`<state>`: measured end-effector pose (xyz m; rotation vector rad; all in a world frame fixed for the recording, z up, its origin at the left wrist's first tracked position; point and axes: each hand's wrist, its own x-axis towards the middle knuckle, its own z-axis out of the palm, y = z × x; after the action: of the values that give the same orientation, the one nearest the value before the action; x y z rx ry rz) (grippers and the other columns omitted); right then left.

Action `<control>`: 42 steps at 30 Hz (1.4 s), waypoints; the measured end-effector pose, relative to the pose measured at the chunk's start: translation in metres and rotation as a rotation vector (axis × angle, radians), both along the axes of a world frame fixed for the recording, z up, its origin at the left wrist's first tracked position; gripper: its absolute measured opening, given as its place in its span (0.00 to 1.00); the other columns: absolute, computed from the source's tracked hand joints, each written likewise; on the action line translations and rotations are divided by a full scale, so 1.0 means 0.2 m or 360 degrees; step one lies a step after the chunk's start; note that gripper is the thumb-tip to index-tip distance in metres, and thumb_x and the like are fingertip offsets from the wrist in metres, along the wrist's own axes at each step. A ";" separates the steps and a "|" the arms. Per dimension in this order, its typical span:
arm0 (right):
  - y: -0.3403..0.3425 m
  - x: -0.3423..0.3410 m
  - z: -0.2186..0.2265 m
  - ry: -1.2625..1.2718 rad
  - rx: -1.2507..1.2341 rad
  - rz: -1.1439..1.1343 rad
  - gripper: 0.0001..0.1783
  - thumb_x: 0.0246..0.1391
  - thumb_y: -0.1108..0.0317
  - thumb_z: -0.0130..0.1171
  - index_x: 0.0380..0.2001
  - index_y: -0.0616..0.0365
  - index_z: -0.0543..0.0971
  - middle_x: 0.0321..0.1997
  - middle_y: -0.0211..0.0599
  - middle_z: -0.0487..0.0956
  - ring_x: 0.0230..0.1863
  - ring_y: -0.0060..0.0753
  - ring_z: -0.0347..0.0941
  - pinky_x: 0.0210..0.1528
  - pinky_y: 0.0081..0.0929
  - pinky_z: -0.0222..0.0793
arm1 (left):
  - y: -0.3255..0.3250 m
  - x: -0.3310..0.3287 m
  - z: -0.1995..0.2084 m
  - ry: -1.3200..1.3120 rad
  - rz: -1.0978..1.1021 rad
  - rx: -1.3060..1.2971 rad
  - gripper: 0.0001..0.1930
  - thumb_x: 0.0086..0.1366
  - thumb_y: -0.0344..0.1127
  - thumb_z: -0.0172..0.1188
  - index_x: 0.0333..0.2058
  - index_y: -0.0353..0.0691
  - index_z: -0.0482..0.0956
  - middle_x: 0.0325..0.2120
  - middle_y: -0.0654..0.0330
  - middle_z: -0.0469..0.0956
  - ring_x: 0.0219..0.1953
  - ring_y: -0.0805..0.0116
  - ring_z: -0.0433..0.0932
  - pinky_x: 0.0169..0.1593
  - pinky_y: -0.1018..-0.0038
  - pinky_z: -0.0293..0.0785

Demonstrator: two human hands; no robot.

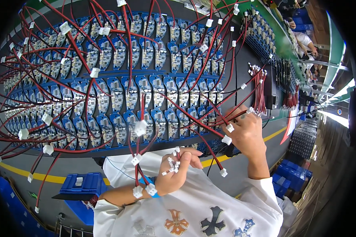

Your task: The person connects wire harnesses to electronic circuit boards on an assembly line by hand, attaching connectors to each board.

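Rows of small blue circuit boards [118, 94] cover the dark work surface in front of me. Red and black wires rise from many of them, ending in white plug connectors [140, 128]. My left hand [174, 173] is closed near the front edge around a bunch of short wire leads [172, 162], their white ends sticking out past the thumb. A blue band [153, 190] circles that wrist. At the right end of the rows is my right hand [245, 132], its fingers curled together among the wires. Whatever they pinch is hidden.
A bundle of red and black leads [259, 91] lies right of the boards. More boards stand stacked [261, 33] at the far right. Below the front edge, a blue bin [81, 183] sits at left. Blue crates [290, 177] stand at right; other people [304, 41] sit farther off.
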<state>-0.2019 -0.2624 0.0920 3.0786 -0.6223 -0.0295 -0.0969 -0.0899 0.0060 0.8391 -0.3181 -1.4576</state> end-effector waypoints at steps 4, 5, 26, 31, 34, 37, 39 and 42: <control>-0.01 0.01 0.02 0.0141 -0.0048 0.0201 0.10 0.27 0.72 0.57 0.22 0.56 0.77 0.25 0.27 0.69 0.25 0.25 0.65 0.18 0.21 0.61 | 0.00 0.00 -0.01 -0.0009 -0.0030 0.0006 0.15 0.66 0.33 0.40 0.34 0.26 0.72 0.22 0.56 0.76 0.26 0.73 0.75 0.33 0.79 0.71; -0.01 0.02 0.02 0.0189 -0.0054 0.0253 0.10 0.28 0.72 0.56 0.23 0.57 0.77 0.26 0.28 0.69 0.26 0.25 0.65 0.18 0.21 0.61 | 0.00 0.00 -0.01 -0.0011 -0.0026 0.0010 0.15 0.66 0.33 0.40 0.34 0.26 0.72 0.22 0.56 0.76 0.26 0.73 0.75 0.33 0.79 0.71; -0.02 0.13 0.09 0.0390 0.0266 0.0281 0.06 0.32 0.74 0.52 0.19 0.64 0.71 0.27 0.40 0.69 0.31 0.35 0.68 0.24 0.27 0.67 | 0.00 0.00 -0.03 0.0047 0.0029 -0.0005 0.13 0.66 0.34 0.42 0.35 0.28 0.71 0.20 0.59 0.75 0.24 0.76 0.74 0.31 0.80 0.72; -0.05 0.12 0.07 0.0365 0.0305 0.0343 0.04 0.32 0.75 0.52 0.18 0.65 0.70 0.25 0.40 0.69 0.31 0.37 0.68 0.26 0.28 0.66 | -0.03 0.00 0.00 0.0040 -0.0101 0.0026 0.12 0.66 0.34 0.42 0.35 0.30 0.72 0.21 0.60 0.74 0.24 0.77 0.73 0.29 0.81 0.70; -0.06 0.10 0.03 0.0425 0.0347 0.0321 0.04 0.32 0.76 0.52 0.17 0.64 0.70 0.23 0.39 0.69 0.31 0.37 0.68 0.27 0.28 0.66 | -0.03 0.00 0.02 0.0049 -0.0249 0.0086 0.12 0.66 0.33 0.42 0.35 0.31 0.72 0.21 0.61 0.74 0.24 0.77 0.71 0.27 0.80 0.68; -0.04 0.12 0.05 0.0473 0.0226 0.0328 0.04 0.31 0.76 0.53 0.16 0.63 0.69 0.21 0.38 0.69 0.30 0.37 0.68 0.27 0.28 0.65 | -0.01 -0.02 0.02 0.0035 -0.0241 0.0037 0.10 0.65 0.31 0.43 0.34 0.31 0.71 0.21 0.60 0.73 0.21 0.77 0.70 0.25 0.80 0.65; 0.00 0.13 0.10 0.0394 0.0091 0.0340 0.07 0.27 0.76 0.56 0.18 0.63 0.72 0.22 0.36 0.70 0.26 0.35 0.67 0.26 0.27 0.63 | -0.01 -0.02 0.02 -0.0041 -0.0194 -0.0042 0.07 0.63 0.29 0.44 0.31 0.31 0.70 0.18 0.60 0.71 0.19 0.77 0.68 0.24 0.80 0.63; 0.12 0.09 0.18 -0.0059 0.0512 0.0127 0.11 0.30 0.77 0.60 0.25 0.65 0.76 0.26 0.36 0.72 0.27 0.36 0.68 0.28 0.27 0.65 | 0.01 -0.02 0.00 -0.0117 -0.0135 -0.0196 0.06 0.63 0.28 0.45 0.32 0.32 0.69 0.17 0.62 0.70 0.19 0.77 0.67 0.24 0.79 0.62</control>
<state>-0.1841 -0.2388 0.1283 3.4189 -0.5431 -0.0807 -0.1014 -0.0889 0.0056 0.7884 -0.4990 -1.4722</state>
